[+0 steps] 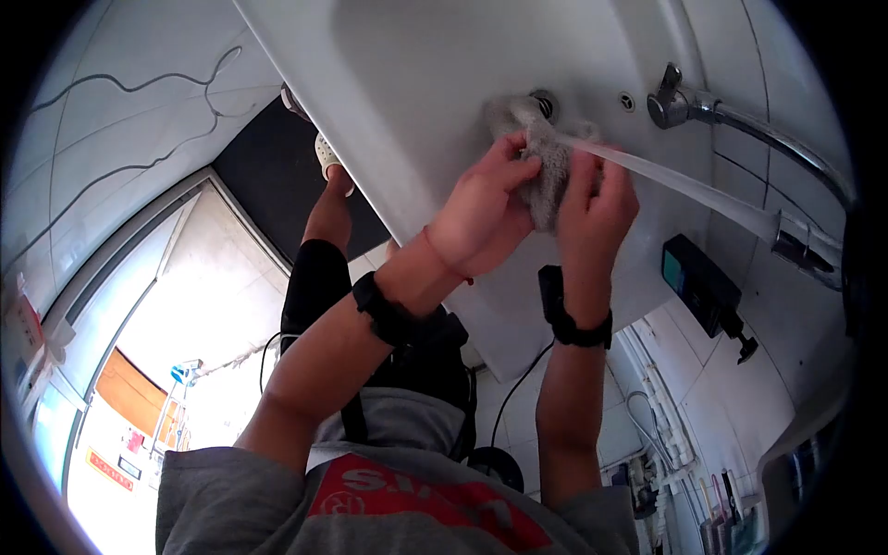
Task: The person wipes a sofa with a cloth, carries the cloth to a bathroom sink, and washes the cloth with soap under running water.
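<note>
Plainly, one grey cloth [552, 185] is gripped over one white basin [416, 83], the fingers of the left hand [486, 205] being closed on it at eight o'clock and those of the right hand [599, 199] at four. One stream of water [684, 178] is sent onto it from one spout [807, 250] past three o'clock, one drain [546, 104] is partly hidden at twelve, and two black wristbands [381, 308] are worn
</note>
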A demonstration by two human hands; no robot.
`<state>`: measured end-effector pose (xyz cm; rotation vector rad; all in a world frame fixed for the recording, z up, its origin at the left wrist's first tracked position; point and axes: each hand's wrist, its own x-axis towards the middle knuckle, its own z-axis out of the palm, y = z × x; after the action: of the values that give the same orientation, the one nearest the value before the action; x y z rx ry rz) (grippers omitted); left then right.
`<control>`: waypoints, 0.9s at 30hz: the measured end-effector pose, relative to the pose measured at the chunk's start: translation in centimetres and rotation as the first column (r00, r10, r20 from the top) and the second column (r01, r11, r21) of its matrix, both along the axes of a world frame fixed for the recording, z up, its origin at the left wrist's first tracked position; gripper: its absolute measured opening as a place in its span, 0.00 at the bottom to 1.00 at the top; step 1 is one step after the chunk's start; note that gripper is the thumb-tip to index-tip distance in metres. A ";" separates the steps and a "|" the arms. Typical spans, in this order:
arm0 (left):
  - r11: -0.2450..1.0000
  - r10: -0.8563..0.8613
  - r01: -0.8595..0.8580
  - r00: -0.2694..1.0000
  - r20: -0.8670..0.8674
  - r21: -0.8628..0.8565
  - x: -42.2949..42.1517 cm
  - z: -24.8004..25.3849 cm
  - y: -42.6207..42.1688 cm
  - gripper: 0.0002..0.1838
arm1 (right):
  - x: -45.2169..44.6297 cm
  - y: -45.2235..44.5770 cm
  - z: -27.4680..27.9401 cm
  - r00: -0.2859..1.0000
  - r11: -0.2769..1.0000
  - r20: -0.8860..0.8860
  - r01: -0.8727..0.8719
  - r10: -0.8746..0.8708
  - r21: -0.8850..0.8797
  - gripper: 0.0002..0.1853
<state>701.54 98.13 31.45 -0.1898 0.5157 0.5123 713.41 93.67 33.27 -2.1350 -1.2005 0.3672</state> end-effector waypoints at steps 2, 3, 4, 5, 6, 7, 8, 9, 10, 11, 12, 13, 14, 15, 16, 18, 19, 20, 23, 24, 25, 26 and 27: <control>1.000 0.015 -0.015 1.000 -0.007 0.001 -0.1 -1.0 0.4 0.20 | -1.0 -0.8 0.3 0.981 0.983 0.070 -0.182 0.182 -0.014 0.09; 1.000 0.023 -0.023 1.000 -0.010 0.000 -0.2 -1.1 0.5 0.19 | -1.2 -1.2 0.4 0.957 0.962 0.104 -0.270 0.272 -0.028 0.09; 1.000 0.020 -0.020 1.000 -0.018 0.001 -0.2 -1.0 0.4 0.19 | -1.1 -1.4 0.1 0.956 0.963 0.114 -0.268 0.270 -0.032 0.09; 1.000 0.019 -0.019 0.999 -0.028 0.000 -0.2 -0.8 0.2 0.19 | -0.6 -1.5 -0.2 0.956 0.963 0.120 -0.267 0.269 -0.035 0.09; 1.000 0.016 -0.016 0.999 -0.039 -0.003 -0.3 -0.4 0.1 0.18 | -0.2 -1.6 -0.4 0.955 0.963 0.124 -0.265 0.268 -0.040 0.09; 1.000 0.012 -0.012 1.000 -0.015 -0.005 -0.4 0.0 0.1 0.18 | 0.5 -1.4 -0.7 0.987 0.990 0.078 -0.142 0.144 -0.026 0.09; 1.000 0.009 -0.009 1.000 0.009 -0.005 -0.3 0.5 0.3 0.18 | 1.4 -0.9 -0.9 0.999 1.000 0.030 -0.017 0.018 -0.017 0.08; 1.000 0.006 -0.006 0.999 0.034 -0.003 -0.2 0.7 0.4 0.18 | 1.7 -0.5 -0.8 0.994 0.994 -0.017 0.109 -0.109 -0.011 0.08; 0.999 0.037 -0.038 0.999 0.039 0.003 0.1 0.7 0.4 0.18 | 1.4 -0.4 -0.7 0.994 0.995 -0.013 0.105 -0.105 -0.001 0.08; 0.998 0.064 -0.064 0.997 0.042 0.007 0.5 0.5 0.5 0.18 | 0.6 -0.3 -0.4 0.994 0.994 -0.009 0.106 -0.106 0.006 0.08; 0.996 0.086 -0.086 0.995 0.048 0.008 0.7 0.4 0.5 0.18 | -0.2 -0.6 -0.1 0.994 0.994 -0.002 0.111 -0.111 0.012 0.08; 0.998 0.057 -0.058 0.998 0.038 0.015 0.6 0.2 0.8 0.18 | -1.0 -0.9 0.2 0.999 1.000 0.031 0.016 -0.016 0.004 0.08; 0.999 0.032 -0.032 0.999 0.027 0.024 0.4 0.0 1.1 0.17 | -1.7 -1.1 0.6 0.995 0.997 0.062 -0.083 0.083 -0.005 0.08; 0.999 0.010 -0.010 1.000 0.015 0.035 0.2 -0.1 1.4 0.17 | -2.1 -1.2 0.7 0.979 0.983 0.091 -0.183 0.184 -0.015 0.09; 0.999 0.024 -0.025 0.999 0.039 0.039 0.2 -0.3 1.3 0.17 | -1.6 -1.2 0.4 0.986 0.990 0.092 -0.141 0.140 -0.003 0.09; 0.998 0.045 -0.049 0.995 0.087 0.040 0.3 -0.2 0.7 0.17 | -0.1 -1.5 -0.4 0.995 0.999 0.092 -0.048 0.046 0.013 0.11; 0.999 0.031 -0.035 0.995 0.099 0.035 0.2 0.0 0.6 0.19 | 0.3 -1.6 -0.4 0.999 0.999 -0.005 0.051 -0.051 0.002 0.11; 0.999 0.018 -0.022 0.994 0.112 0.032 0.2 0.2 0.6 0.21 | 0.7 -1.6 -0.3 0.984 0.989 -0.100 0.145 -0.146 -0.017 0.11; 0.996 0.050 -0.038 0.986 0.160 -0.077 0.2 -0.5 1.0 0.18 | 1.0 -2.3 -0.6 0.878 0.958 -0.402 0.288 -0.260 0.010 0.14; 0.990 0.071 -0.047 0.981 0.178 -0.135 0.2 -0.4 1.3 0.16 | 0.9 -2.7 -0.5 0.826 0.947 -0.498 0.320 -0.263 0.031 0.16; 0.989 0.063 -0.036 0.980 0.188 -0.142 0.0 -0.3 1.5 0.16 | 0.9 -3.0 -0.2 0.722 0.927 -0.621 0.376 -0.305 -0.018 0.18; 0.989 0.058 -0.029 0.979 0.196 -0.148 -0.3 -0.2 1.7 0.16 | 0.7 -3.1 0.2 0.598 0.905 -0.728 0.419 -0.335 -0.073 0.20; 0.988 0.055 -0.023 0.978 0.202 -0.154 -0.6 0.1 1.9 0.15 | 0.6 -3.2 0.5 0.455 0.883 -0.816 0.449 -0.356 -0.135 0.22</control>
<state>700.95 100.01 31.58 -0.3948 0.3484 0.4857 713.98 90.42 33.80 -1.6951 -0.1240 0.9370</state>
